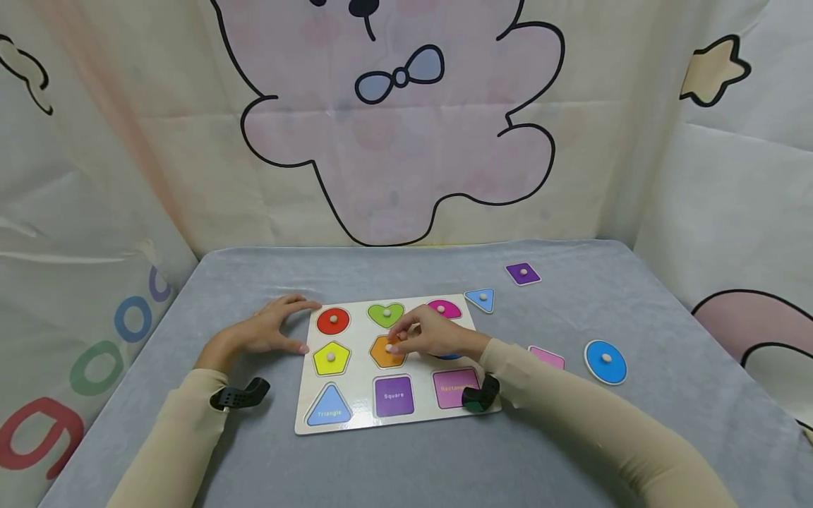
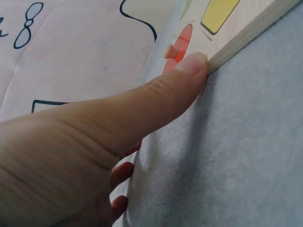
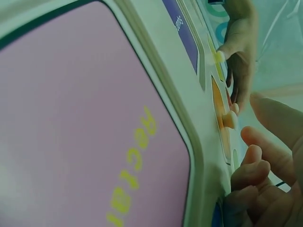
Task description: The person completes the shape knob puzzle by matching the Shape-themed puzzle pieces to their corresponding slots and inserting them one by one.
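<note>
A wooden shape puzzle board lies on the table. My left hand is at its upper left corner, fingers spread, the thumb against the board's left edge. Over the middle row is my right hand, its thumb and forefinger parted beside the knob of an orange hexagon; the other fingers bend loosely. The hexagon sits in its slot. Also set in the board are a red circle, a yellow pentagon, a green heart and a magenta semicircle. A blue piece is mostly hidden under the right hand.
Printed recesses for a triangle, square and rectangle form the front row. Right of the board lie a blue triangle, a purple rhombus, a pink piece partly behind the sleeve and a blue round piece.
</note>
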Motion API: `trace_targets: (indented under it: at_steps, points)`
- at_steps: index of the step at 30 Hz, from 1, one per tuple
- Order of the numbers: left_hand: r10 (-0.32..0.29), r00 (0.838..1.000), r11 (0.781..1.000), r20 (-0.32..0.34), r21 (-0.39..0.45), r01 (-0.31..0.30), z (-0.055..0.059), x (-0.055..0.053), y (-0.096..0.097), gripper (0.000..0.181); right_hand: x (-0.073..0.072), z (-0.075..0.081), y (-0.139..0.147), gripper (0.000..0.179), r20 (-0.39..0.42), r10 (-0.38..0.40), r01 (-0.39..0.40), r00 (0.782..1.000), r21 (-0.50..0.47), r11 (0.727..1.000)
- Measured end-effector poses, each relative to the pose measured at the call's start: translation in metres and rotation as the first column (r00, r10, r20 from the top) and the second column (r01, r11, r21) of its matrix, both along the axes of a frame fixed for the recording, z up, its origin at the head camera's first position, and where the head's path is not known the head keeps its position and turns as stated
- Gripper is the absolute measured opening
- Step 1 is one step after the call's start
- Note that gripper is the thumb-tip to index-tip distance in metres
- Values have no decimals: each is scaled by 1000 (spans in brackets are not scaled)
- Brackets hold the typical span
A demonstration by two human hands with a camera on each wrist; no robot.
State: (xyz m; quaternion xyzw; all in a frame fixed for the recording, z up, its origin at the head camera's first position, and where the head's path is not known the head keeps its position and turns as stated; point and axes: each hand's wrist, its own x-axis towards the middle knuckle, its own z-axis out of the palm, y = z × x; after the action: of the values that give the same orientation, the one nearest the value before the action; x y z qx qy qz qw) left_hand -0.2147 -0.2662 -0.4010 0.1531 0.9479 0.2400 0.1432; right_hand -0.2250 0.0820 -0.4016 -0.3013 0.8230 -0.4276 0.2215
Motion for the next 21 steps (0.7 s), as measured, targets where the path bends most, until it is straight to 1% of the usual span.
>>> trace_targets:
  at_steps: [6,15,21]
  points:
    - [0,1000,1000,-3,-5,0,1,1,2,85,0,4,11,23,-30,-15,15,999,7,1000]
    - [-1,1000,1000,-8,7,1,0,1,1,85,-2,7,28,20,-115,-28,26,993,-15,1000]
    - [2,1000,1000,-13,1,-2,-1,0,2,85,-1,8,40,21,-130,-38,34,991,-32,999]
